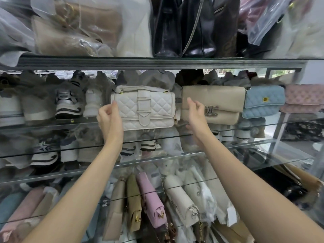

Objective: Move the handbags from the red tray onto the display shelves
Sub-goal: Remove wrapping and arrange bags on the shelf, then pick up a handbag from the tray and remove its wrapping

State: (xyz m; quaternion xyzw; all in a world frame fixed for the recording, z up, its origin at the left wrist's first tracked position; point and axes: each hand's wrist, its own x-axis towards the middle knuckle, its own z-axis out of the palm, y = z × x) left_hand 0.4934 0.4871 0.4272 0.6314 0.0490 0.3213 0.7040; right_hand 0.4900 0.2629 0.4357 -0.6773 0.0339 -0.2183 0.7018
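A white quilted handbag (145,109) with a buckle strap stands upright on the middle glass shelf (52,125). My left hand (109,118) is at its left end, thumb on the front and fingers curled round the side. Just off the bag's right end, my right hand (196,116) hovers with relaxed fingers, in front of a beige handbag (220,99), and holds nothing. A light blue quilted bag (263,102) and a pink bag (305,99) stand further right on the same shelf. The red tray is not in view.
Sneakers (68,104) fill the shelf left of the white bag and the glass shelf below. Black, tan and plastic-wrapped bags crowd the top shelf (157,63). Lower down, several pink, tan and cream bags (150,199) lean in a row.
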